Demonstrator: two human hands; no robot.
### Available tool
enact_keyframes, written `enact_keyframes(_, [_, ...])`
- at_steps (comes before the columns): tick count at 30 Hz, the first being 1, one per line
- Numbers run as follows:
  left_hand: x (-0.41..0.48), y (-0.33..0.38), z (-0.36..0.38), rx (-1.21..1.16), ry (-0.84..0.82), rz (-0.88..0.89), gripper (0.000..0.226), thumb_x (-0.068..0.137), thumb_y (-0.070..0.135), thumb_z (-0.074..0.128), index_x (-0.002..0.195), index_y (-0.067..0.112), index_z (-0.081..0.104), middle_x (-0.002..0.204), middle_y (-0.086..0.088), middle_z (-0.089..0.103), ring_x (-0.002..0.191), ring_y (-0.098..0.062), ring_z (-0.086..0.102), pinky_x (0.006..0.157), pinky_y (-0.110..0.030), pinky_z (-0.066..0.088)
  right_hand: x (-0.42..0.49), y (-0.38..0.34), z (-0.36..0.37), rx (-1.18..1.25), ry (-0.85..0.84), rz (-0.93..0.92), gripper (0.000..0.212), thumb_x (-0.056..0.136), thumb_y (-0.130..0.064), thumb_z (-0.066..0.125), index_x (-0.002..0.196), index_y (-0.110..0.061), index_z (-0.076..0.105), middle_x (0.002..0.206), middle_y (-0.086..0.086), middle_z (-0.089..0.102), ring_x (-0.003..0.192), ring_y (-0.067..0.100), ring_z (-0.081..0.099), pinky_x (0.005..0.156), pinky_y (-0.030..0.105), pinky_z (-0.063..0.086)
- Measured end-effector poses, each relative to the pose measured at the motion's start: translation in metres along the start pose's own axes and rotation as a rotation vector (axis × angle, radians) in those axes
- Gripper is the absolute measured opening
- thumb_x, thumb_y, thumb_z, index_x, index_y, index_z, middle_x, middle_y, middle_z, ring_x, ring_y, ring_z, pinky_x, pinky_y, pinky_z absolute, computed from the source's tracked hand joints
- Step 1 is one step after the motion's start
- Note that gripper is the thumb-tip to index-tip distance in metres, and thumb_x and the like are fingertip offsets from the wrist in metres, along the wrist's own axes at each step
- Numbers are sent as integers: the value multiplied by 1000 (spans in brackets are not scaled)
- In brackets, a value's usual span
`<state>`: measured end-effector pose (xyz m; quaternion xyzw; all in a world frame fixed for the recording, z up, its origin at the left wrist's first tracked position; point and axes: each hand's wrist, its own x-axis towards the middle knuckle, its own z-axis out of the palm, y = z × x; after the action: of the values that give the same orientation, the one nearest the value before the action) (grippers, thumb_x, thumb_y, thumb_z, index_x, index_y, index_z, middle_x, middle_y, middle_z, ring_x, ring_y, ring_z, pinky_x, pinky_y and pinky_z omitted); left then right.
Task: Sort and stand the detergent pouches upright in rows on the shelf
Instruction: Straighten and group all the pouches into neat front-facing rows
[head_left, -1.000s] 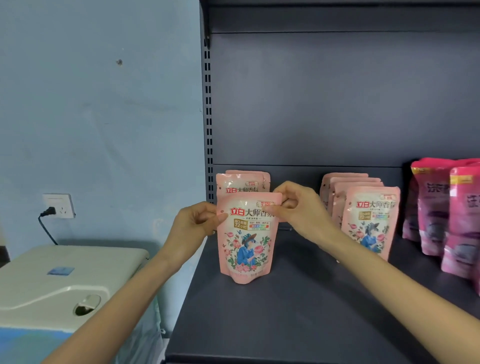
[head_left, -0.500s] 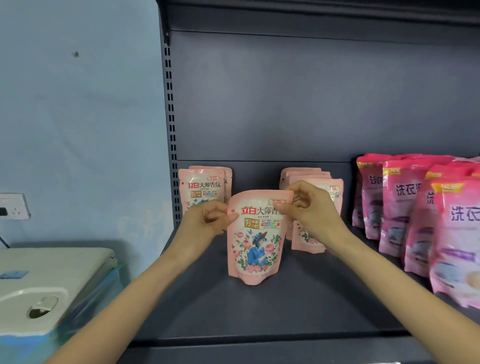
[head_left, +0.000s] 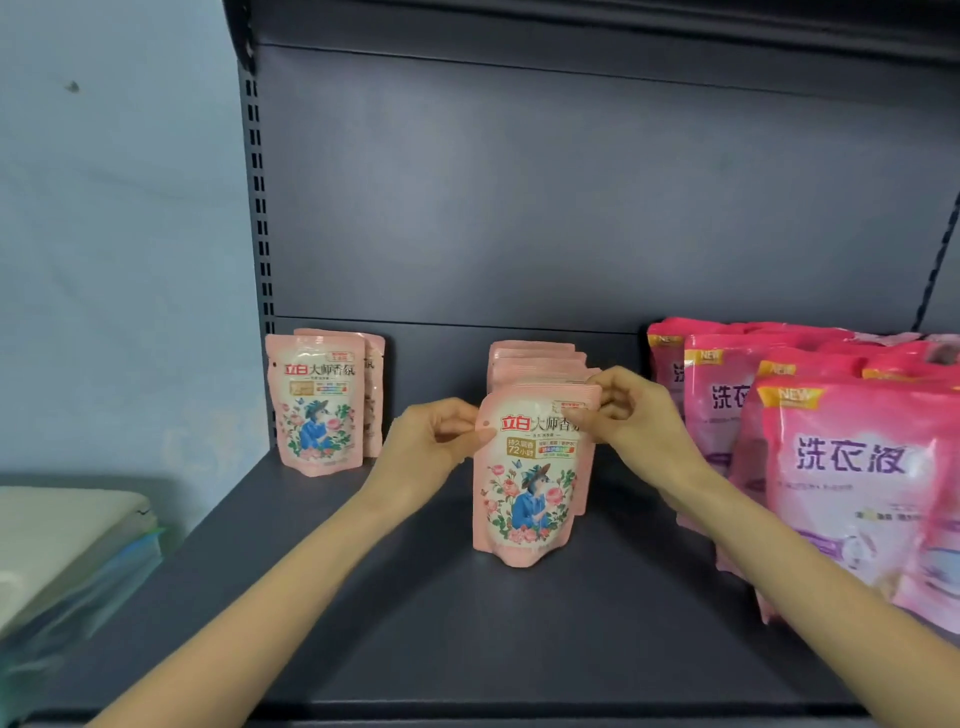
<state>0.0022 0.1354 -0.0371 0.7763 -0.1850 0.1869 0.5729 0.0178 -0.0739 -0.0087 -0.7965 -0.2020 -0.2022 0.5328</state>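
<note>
Your left hand (head_left: 434, 441) and right hand (head_left: 636, 415) pinch the top corners of one pale pink pouch (head_left: 530, 478), upright on the shelf (head_left: 415, 623) (at the near end of the middle row (head_left: 535, 361)), left of the magenta pouches (head_left: 852, 467).

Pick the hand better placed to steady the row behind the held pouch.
Right, probably: the right hand pinches the pouch beside the row; the left hand pinches its far corner.

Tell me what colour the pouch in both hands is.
The pouch is pale pink with printed roses; head view shows it best.
</note>
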Motion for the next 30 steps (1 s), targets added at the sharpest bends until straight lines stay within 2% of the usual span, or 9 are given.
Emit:
enact_keyframes(3, [7,0,11,64,13,-4,11,87,11,62,87,21,66,89,6,73,83,-2,67,74,-19,51,5,9,-8,7,11,-21,20,79,-8,70,80,-21,56,84,-1,66,76,16,63,65,22,57])
enact_keyframes(6, [11,-1,20,100,30,-27,11,86,8,62,92,17,67,95,2,72,92,-8,67,86,-27,52,9,17,-15,-22,15,-30,20,80,-8,70,80,-21,55,84,-2,65,75,15,63,67,25,56])
enact_keyframes(14, [16,1,27,110,59,-46,11,87,6,61,92,15,67,95,0,73,88,-8,68,80,-18,53,15,27,-19,-18,7,-57,14,83,-11,68,86,-18,56,88,-2,66,78,16,64,68,25,56])
enact_keyframes(19, [15,1,27,114,50,-58,11,87,9,62,94,15,67,96,3,73,90,-7,67,84,-23,52,14,28,-20,-21,-6,-60,17,83,-14,67,87,-22,54,88,-7,64,79,12,62,66,21,54])
enact_keyframes(22, [13,0,25,121,39,-45,11,87,11,62,93,19,67,95,6,72,91,-5,67,86,-24,52,11,28,-21,-68,4,-69,20,84,-17,67,97,-21,53,91,-13,61,81,7,61,65,16,52])
enact_keyframes(24, [11,1,24,144,30,-27,12,88,11,61,94,20,66,95,7,72,90,-4,67,85,-22,51,6,28,-21,-200,27,-107,32,84,-21,67,112,-22,52,101,-16,59,89,2,59,70,17,52])
enact_keyframes(25, [10,1,24,167,27,-14,12,88,12,60,96,19,66,96,7,72,91,-4,66,85,-20,50,3,28,-22,-303,37,-145,41,85,-23,66,122,-23,48,112,-15,57,98,1,57,77,23,53])
enact_keyframes(28, [4,1,19,286,-5,23,18,90,14,58,106,19,64,101,9,69,94,-1,63,83,-8,45,-8,22,-24,-584,19,-244,60,89,-31,59,142,-26,30,144,-12,33,128,6,37,91,30,44])
enact_keyframes(30, [-4,1,14,410,-39,45,24,92,19,55,115,21,60,109,10,67,100,-1,61,88,-9,45,-17,16,-23,-709,-2,-288,64,92,-36,53,147,-25,21,153,-11,19,136,7,24,94,28,40])
